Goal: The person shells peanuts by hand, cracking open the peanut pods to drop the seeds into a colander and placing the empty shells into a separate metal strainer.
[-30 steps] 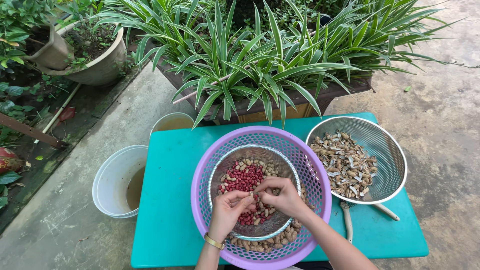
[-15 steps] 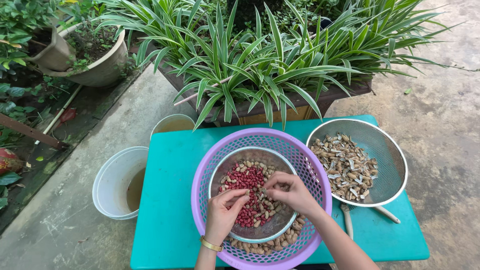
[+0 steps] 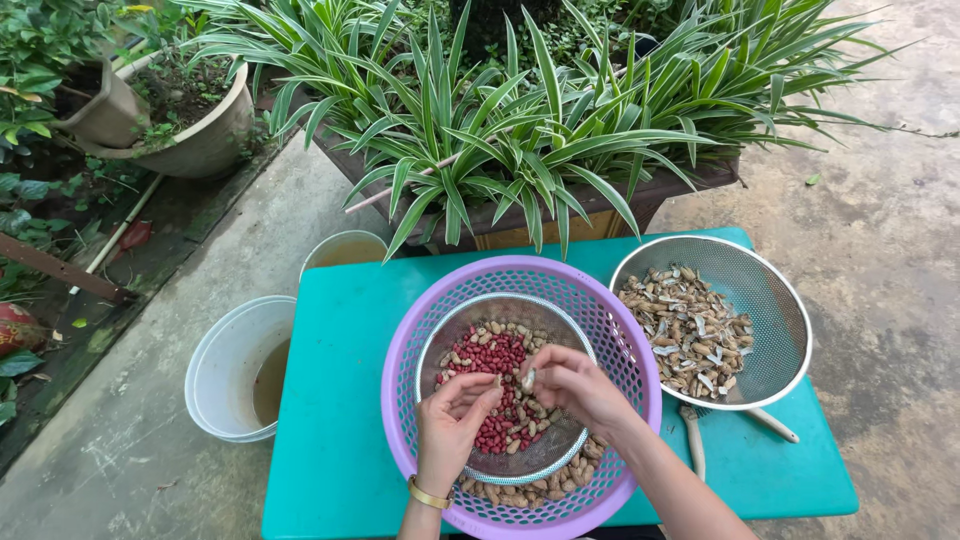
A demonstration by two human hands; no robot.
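Observation:
A purple plastic basket [image 3: 420,320] stands on a turquoise table [image 3: 330,420]. Inside it rests a round metal bowl [image 3: 450,330] with red shelled peanuts [image 3: 492,358] and some pale unshelled ones. More unshelled peanuts [image 3: 520,494] lie in the basket under the bowl's near side. My left hand [image 3: 452,420] and my right hand [image 3: 572,385] meet over the bowl. Together their fingertips pinch one pale peanut pod [image 3: 527,380]. A gold bangle circles my left wrist.
A metal mesh strainer [image 3: 775,300] of empty peanut shells [image 3: 685,330] sits at the table's right, its handles near the edge. A white bucket [image 3: 225,365] and a smaller bucket [image 3: 345,250] stand on the concrete at left. Striped-leaf plants in a planter [image 3: 520,130] crowd the table's far side.
Both hands have drawn closer together over the bowl and lifted slightly, and a pale pod shows between their fingertips. The basket, bowl and strainer have stayed put.

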